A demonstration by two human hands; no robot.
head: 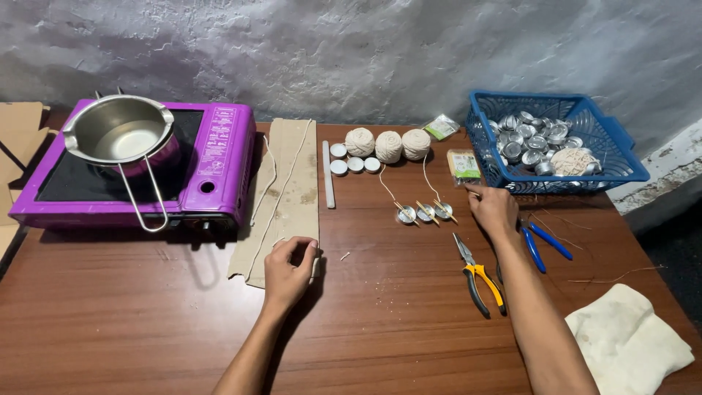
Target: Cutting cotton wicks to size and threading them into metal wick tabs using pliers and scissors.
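Observation:
My left hand (289, 271) rests at the lower edge of a strip of brown cardboard (292, 183), thumb and fingers pinching the end of a thin white string (274, 175) that runs along it. My right hand (493, 208) lies flat on the wooden table (380, 322), fingers reaching toward a small packet (463, 165) beside the blue basket (629, 164). Three small metal cups (425, 213) with wicks and sticks lie just left of that hand. Yellow-handled pliers (479, 276) sit below it.
A purple portable stove (212, 168) with a steel pot (121, 135) stands at the left. Three balls of white string (388, 145), white tealight candles (355, 164), a white stick (327, 175), blue-handled pliers (541, 245) and a white cloth (629, 340) are around. The basket holds several metal cups (526, 139).

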